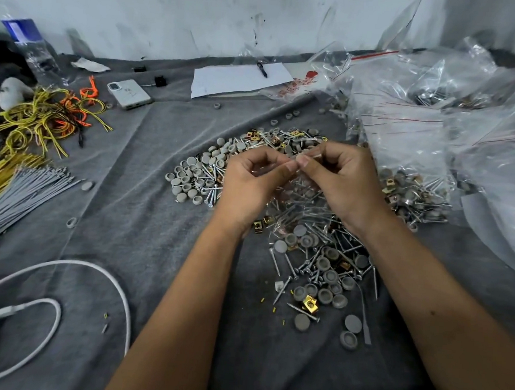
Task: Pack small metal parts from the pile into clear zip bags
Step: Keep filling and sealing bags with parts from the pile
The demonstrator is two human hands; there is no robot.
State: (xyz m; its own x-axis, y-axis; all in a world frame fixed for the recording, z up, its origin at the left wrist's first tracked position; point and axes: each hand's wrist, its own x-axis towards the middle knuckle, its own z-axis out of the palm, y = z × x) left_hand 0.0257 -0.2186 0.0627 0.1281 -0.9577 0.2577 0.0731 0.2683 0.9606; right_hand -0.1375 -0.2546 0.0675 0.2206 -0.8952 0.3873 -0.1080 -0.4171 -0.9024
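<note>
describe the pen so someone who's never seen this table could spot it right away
Look to the far edge of the grey cloth, by the wall, for the white paper sheet. The black pen lies on its top right part, the only dark thing on that paper.

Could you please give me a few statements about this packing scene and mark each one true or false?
1. Both hands pinch the top edge of a clear zip bag. True: the left hand and right hand meet there.
2. The pen lies on the white paper. True.
3. The yellow wires lie right of the pile. False: they lie left.
4. The water bottle lies flat beside the white cable. False: it stands at the far left.
5. Screws and grey caps lie loose on the grey cloth. True.
</note>
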